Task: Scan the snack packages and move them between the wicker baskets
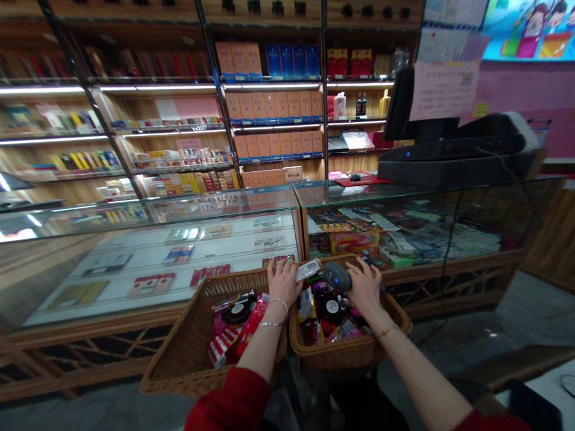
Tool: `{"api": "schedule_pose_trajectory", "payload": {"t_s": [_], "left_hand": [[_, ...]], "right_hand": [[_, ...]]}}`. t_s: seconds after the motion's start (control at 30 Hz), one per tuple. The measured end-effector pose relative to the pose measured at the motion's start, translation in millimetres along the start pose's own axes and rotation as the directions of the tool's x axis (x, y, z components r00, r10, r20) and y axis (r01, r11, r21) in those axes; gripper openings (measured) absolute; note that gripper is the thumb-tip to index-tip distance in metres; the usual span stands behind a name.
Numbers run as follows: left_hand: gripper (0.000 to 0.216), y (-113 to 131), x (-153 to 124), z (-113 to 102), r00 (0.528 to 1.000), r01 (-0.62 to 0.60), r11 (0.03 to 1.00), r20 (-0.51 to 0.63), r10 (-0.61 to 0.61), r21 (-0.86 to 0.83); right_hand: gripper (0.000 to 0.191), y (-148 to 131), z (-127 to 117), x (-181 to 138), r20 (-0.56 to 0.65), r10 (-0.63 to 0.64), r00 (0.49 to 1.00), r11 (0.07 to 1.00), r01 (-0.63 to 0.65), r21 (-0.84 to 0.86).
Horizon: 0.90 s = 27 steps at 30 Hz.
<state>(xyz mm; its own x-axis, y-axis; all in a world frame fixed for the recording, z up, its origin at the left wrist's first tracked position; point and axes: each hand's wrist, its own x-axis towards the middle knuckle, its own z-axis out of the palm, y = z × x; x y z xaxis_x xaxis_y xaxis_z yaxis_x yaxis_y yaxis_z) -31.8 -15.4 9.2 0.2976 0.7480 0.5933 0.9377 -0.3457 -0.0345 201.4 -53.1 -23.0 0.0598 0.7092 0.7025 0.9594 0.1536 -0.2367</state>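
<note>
My left hand is closed on a small silver packet, held over the gap between two wicker baskets. My right hand grips a dark grey handheld barcode scanner, its head turned toward the packet. Both hands hover above the right wicker basket, which is full of small packaged goods and round black tins. The left wicker basket holds red packets and a black tin. Both wrists wear thin bracelets and the sleeves are red.
A glass display counter with goods inside runs behind the baskets. On its right end stand a black cash register and a monitor. Lit wall shelves with orange and blue boxes fill the background.
</note>
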Motion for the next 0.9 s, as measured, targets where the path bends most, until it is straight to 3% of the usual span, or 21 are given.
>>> {"api": "schedule_pose_trajectory", "payload": {"t_s": [0.37, 0.57, 0.9], "left_hand": [[0.035, -4.9, 2.6, -7.7, 0.998, 0.053, 0.999, 0.022, -0.053, -0.011], [0.034, -10.7, -0.4, -21.3, 0.995, 0.090, 0.995, 0.030, -0.091, 0.036], [0.032, -55.3, -39.6, -51.0, 0.969, 0.248, 0.964, -0.017, -0.247, 0.095]], "right_hand": [[0.030, -9.9, -0.4, 15.1, -0.018, -0.036, 0.999, 0.999, 0.036, 0.018], [0.029, -14.8, 7.5, 7.9, -0.025, -0.079, 0.997, 0.997, 0.079, -0.001], [0.030, -9.0, 12.9, -3.0, -0.045, -0.129, 0.991, 0.992, 0.129, -0.013]]}}
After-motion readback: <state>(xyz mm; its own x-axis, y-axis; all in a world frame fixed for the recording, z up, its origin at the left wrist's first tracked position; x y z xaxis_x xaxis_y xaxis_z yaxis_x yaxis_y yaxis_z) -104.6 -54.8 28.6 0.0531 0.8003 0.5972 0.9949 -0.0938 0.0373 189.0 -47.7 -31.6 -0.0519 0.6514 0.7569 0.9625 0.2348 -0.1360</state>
